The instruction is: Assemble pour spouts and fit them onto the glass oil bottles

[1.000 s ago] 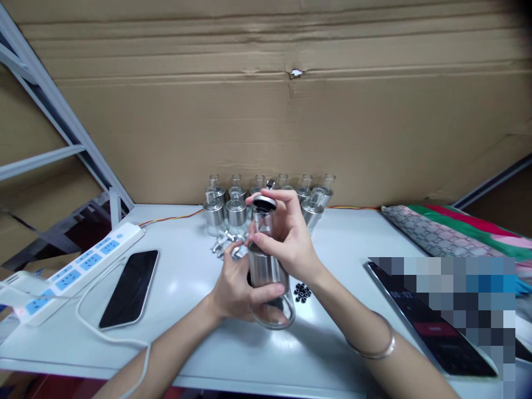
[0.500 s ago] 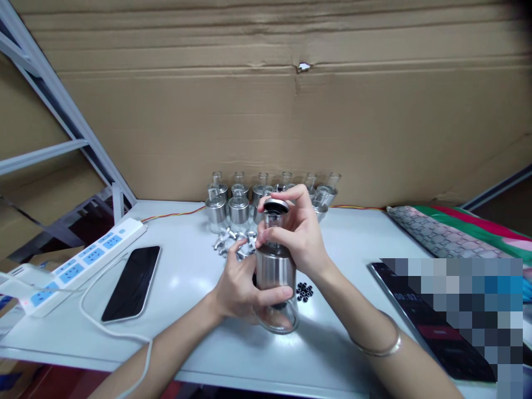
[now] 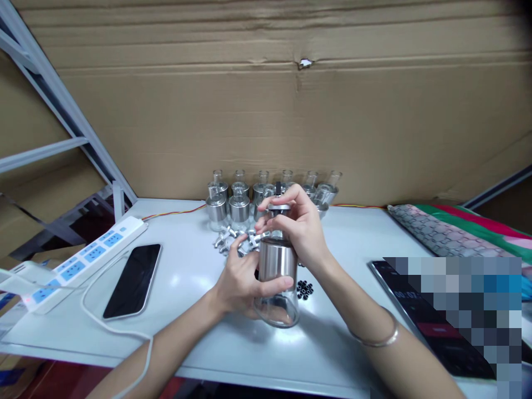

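At the near edge of the white table (image 3: 199, 343), just above its surface, the left hand (image 3: 241, 280) wraps the lower part of a clear glass bottle with a brushed-metal sleeve (image 3: 277, 266), thumb across the front of the sleeve and fingers curled behind, holding it upright. The right hand (image 3: 301, 227) is closed over the bottle's top, fingertips pinching a round black-and-silver cap (image 3: 278, 208) that sits on the neck. By the look of it, the step in hand is seating or turning that cap on the neck; the next move would call for a steady grip below while the fingers above twist squarely, so the cap does not go on crooked.

Just right of the bottle lies a small heap of black rubber rings (image 3: 305, 289); behind the hands, a scatter of small silver metal fittings (image 3: 233, 241). Further left lie a black smartphone (image 3: 133, 280), face up, and a white power strip with blue sockets (image 3: 83, 260). A dark tablet (image 3: 419, 310) lies to the right. Against the brown cardboard wall (image 3: 266, 111) stand two rows of like metal-sleeved glass bottles without caps (image 3: 239, 202).
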### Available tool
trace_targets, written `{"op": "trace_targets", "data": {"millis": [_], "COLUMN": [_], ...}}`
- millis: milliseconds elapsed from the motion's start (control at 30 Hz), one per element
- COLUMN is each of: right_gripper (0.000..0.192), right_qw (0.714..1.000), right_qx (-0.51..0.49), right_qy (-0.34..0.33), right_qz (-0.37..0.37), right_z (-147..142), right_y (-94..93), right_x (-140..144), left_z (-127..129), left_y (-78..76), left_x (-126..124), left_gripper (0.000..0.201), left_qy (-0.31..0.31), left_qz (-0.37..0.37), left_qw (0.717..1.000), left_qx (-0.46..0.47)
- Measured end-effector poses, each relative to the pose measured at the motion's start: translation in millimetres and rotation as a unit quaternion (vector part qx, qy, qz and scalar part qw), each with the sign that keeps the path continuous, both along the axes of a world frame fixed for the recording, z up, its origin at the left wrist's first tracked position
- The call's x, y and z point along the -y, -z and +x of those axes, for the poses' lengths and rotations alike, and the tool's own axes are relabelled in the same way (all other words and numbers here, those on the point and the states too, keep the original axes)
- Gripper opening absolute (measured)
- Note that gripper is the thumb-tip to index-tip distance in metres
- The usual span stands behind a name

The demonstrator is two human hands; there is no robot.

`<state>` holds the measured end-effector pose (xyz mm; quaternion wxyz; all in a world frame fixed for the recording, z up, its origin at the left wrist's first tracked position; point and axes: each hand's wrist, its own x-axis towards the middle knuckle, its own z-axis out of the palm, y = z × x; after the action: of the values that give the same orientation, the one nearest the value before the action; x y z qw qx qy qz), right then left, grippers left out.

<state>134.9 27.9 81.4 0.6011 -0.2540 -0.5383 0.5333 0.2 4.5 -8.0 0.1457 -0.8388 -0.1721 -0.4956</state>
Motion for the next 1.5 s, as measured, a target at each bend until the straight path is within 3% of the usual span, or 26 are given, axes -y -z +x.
{"op": "trace_targets", "data": {"millis": [200,633,800,933,1033,1167,1333,1500], "right_gripper": [0.027,0.041,0.044,0.047,0.051,0.053,0.053,0.053], "right_qw": [0.999,0.994,0.993,0.983,0.952,0.888,0.884,0.909], "right_qx": [0.018,0.075,0.083,0.082,0.115,0.166,0.146,0.154], "right_qy": [0.02,0.065,0.08,0.164,0.279,0.424,0.442,0.385], "right_qz": [-0.022,-0.039,-0.023,0.031,0.061,0.06,0.045,0.044], "right_z": [1.9,6.9,22.3,58.9,93.8,133.0,155.2,155.1], "right_y": [1.4,9.6,-5.5,-25.8,-28.6,-12.5,18.5,40.1], "right_x": [-1.4,-13.1,-15.5,-20.8,-31.7,-54.4,-83.2,-99.2], "left_z": [-1.4,-0.3,-0.8,-0.1,1.4,3.9,4.4,-1.5], "left_y": [-0.9,3.1,-0.8,-3.4,-3.3,-3.2,-3.9,-3.6], "left_x": [1.8,0.8,-0.3,-0.8,1.4,4.9,5.4,0.6], "left_gripper": [0.045,0.063,0.064,0.057,0.057,0.057,0.055,0.051], "left_qy": [-0.023,-0.08,-0.051,-0.005,0.006,0.02,0.018,0.026], "left_qz": [-0.007,-0.009,-0.048,-0.127,-0.139,-0.136,-0.134,-0.149], "left_qw": [0.999,0.996,0.997,0.992,0.99,0.99,0.99,0.986], "left_qx": [-0.022,-0.046,-0.035,-0.005,-0.005,-0.026,-0.037,-0.071]}}
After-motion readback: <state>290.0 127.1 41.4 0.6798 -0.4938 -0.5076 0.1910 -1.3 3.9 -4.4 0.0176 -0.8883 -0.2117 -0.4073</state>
